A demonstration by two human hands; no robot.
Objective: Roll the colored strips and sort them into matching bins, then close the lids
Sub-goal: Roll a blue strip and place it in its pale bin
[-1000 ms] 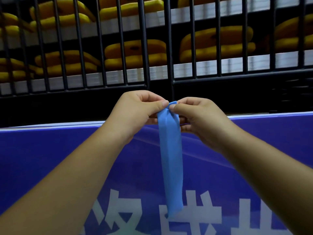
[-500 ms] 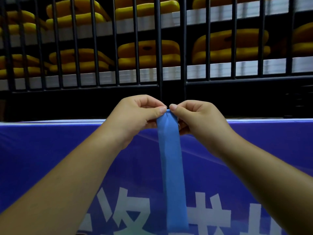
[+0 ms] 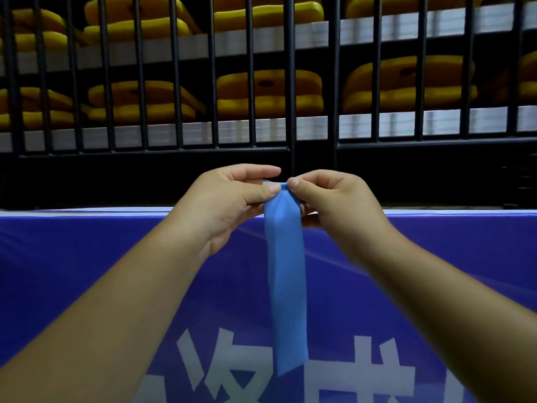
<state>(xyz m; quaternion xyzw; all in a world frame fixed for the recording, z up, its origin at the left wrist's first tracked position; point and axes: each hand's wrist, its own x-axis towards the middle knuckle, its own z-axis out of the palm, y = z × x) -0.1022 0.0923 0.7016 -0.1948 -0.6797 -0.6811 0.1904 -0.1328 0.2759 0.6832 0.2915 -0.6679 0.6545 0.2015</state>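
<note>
I see the left hand (image 3: 229, 205) and right hand (image 3: 334, 205) pinching the top of the blue strip (image 3: 286, 274), which hangs unrolled; rolling has barely begun. No bins in view.

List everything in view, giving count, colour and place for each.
strip: one, blue, hanging at centre, its top end pinched by both hands
banner: one, blue with white characters, across the lower half
bars: many, black, upright, behind the banner
pads: several, yellow, in rows behind the bars
ledges: two, pale grey, under the pad rows
left hand: one, pinching the strip's top
right hand: one, pinching the strip's top
</note>
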